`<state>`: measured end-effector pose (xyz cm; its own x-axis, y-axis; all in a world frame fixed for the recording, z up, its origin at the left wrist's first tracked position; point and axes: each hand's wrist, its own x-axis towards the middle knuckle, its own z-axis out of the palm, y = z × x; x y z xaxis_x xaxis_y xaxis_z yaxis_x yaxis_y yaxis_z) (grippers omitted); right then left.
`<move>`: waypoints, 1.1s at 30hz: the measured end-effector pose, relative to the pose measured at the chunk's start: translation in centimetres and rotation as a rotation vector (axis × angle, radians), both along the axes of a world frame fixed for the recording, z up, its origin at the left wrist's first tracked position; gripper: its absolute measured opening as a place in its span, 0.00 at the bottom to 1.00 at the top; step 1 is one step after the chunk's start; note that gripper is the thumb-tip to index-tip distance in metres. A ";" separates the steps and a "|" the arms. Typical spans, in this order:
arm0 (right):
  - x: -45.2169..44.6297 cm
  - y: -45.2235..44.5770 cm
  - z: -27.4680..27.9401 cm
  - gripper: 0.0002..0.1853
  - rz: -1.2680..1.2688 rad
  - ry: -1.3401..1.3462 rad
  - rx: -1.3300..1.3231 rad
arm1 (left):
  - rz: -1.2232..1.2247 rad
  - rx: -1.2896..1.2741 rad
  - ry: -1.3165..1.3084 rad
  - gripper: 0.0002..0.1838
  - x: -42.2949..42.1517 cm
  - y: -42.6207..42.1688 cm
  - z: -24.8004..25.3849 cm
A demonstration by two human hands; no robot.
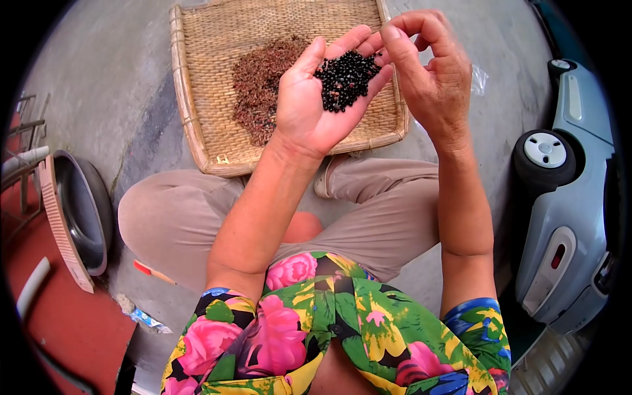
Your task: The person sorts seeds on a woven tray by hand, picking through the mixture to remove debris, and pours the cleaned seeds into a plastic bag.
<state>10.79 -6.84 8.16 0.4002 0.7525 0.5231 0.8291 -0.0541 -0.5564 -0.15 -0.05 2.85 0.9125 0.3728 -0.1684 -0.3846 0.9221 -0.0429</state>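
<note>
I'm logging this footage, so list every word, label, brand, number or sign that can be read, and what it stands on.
No text can be read anywhere in this view.
Blue-and-white wrapping on the floor: possible print, too small and blurred to read.
Toy car: no readable letters or numbers.
Floral shirt: pattern only.
Woven tray: no writing seen.

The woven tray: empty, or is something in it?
Not empty: the woven tray holds a reddish-brown heap, with bare weave around it. The black grains are in the left hand.
</note>
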 end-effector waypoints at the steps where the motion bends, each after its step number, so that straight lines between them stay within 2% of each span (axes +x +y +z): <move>1: 1.0 -0.2 -0.1 0.04 -0.036 0.003 -0.027 | 0.021 -0.037 -0.024 0.27 0.0 0.0 0.2; 4: 2.4 -0.3 -0.4 0.05 -0.110 -0.043 -0.095 | 0.045 -0.059 -0.033 0.28 0.0 0.0 0.2; 6: 2.1 -0.3 -0.3 0.05 -0.028 -0.088 -0.084 | 0.009 -0.190 -0.291 0.28 -0.1 0.2 -0.5; 7: 1.7 -0.2 -0.2 0.04 0.055 -0.098 -0.073 | 0.011 -0.189 -0.291 0.28 -0.1 0.2 -0.2; 9: 0.5 0.1 -0.2 0.07 0.180 -0.065 -0.020 | 0.015 0.024 0.048 0.27 -0.2 0.0 0.8; 10: 0.2 0.1 0.0 0.07 0.180 -0.065 -0.020 | 0.015 0.024 0.048 0.27 -0.2 0.1 0.5; 12: -0.2 0.1 0.3 0.07 0.192 -0.077 -0.117 | -0.011 -0.093 -0.180 0.28 -0.3 0.3 -0.7; 13: 0.2 0.2 0.1 0.07 0.222 -0.212 -0.111 | -0.013 -0.093 -0.179 0.28 -0.4 0.3 -1.0; 18: 0.5 0.0 -0.3 0.06 0.138 -0.164 -0.123 | -0.065 -0.103 -0.331 0.28 -0.4 0.4 -1.7; 22: 1.2 0.0 -0.7 0.06 0.124 -0.118 -0.028 | -0.015 -0.069 -0.236 0.28 -0.1 0.2 -1.4; 25: 0.6 -0.1 -0.2 0.06 0.130 -0.211 -0.118 | -0.027 -0.119 -0.243 0.29 -0.2 0.3 -1.5; 27: 0.4 0.0 0.0 0.07 0.141 -0.227 -0.124 | -0.046 -0.149 -0.329 0.28 -0.3 0.4 -1.8; 32: 0.4 0.1 -0.1 0.06 0.191 -0.204 -0.088 | -0.048 -0.126 -0.350 0.28 -0.4 0.8 -2.5; 33: 0.5 0.1 0.0 0.06 0.201 -0.264 -0.124 | -0.056 -0.146 -0.383 0.28 -0.4 0.8 -2.5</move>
